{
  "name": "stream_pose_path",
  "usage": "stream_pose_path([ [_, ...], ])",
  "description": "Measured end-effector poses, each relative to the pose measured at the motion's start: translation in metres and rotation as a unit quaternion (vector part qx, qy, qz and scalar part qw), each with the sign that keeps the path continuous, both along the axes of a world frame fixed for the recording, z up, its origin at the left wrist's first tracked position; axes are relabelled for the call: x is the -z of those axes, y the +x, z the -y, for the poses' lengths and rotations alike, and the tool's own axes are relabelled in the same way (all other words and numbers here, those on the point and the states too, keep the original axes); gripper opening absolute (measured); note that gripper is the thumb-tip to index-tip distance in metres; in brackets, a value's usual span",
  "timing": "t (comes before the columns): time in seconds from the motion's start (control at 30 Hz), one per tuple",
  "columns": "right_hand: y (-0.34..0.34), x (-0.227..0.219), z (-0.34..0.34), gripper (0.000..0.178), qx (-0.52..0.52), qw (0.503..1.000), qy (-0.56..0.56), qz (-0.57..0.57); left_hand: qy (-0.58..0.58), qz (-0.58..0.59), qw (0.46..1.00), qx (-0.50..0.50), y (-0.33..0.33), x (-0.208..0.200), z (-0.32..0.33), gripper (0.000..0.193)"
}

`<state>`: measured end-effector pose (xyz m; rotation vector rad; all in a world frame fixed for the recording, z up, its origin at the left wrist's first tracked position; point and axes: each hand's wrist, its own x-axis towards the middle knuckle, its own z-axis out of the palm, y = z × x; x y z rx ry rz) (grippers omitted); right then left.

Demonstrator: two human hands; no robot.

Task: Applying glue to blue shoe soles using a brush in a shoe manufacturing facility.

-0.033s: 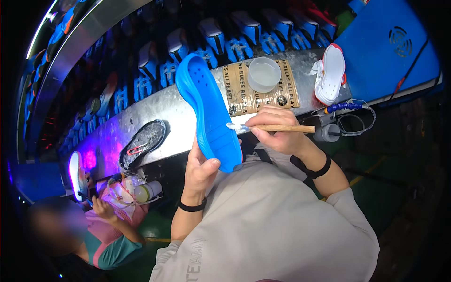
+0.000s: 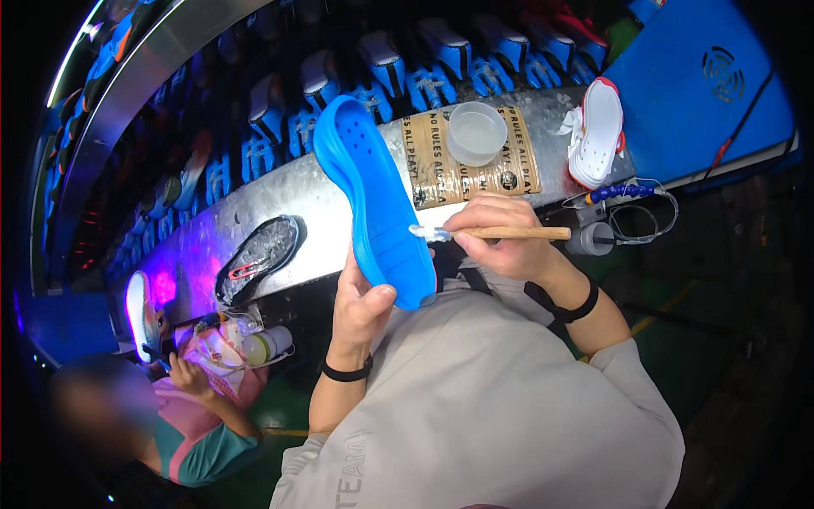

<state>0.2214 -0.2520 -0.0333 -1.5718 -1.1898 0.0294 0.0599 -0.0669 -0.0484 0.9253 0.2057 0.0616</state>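
Note:
My left hand (image 2: 363,307) grips a blue shoe sole (image 2: 379,199) near its lower end, thumb on the near edge. The sole is tilted up, its hollow inner face with small holes toward me. In my right hand (image 2: 502,233) is a brush (image 2: 517,232) with a wooden handle, pinched between thumb and fingers. White-coated bristles touch the right rim of the sole, about midway along. A round translucent cup (image 2: 477,134) with pale liquid stands beyond my right hand on a piece of printed brown cardboard or tape (image 2: 431,182).
A metal bench (image 2: 318,199) runs across in front, with a black-edged sole (image 2: 259,260) on its left. A white-and-red shoe (image 2: 596,134) stands at right beside a blue machine housing (image 2: 704,85). Behind, a rack carries several shoes (image 2: 380,61). A co-worker (image 2: 199,424) is at lower left.
The blue sole has shifted very slightly up and to the left in my left hand's grip. The brush stays at its rim.

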Motion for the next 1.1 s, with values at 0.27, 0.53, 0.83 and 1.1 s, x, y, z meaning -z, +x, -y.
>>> stream_pose_path([
  [0.27,-0.005,-0.011,0.013,0.009,-0.044,0.995,-0.003,-0.089,0.061,0.016,0.997,-0.047,0.001,0.002,-0.001,0.108],
  [0.53,-0.004,-0.005,0.006,0.018,0.034,0.999,0.01,0.028,0.099,0.049,0.993,-0.033,0.008,-0.009,0.002,0.106],
  [0.83,-0.005,-0.013,0.023,0.013,-0.073,0.996,-0.025,0.048,0.088,0.028,0.995,-0.04,0.005,-0.005,-0.002,0.112],
  [1.1,-0.001,-0.005,0.012,0.02,0.022,1.0,0.014,0.0,0.094,0.05,0.994,-0.003,0.008,-0.001,-0.001,0.113],
])
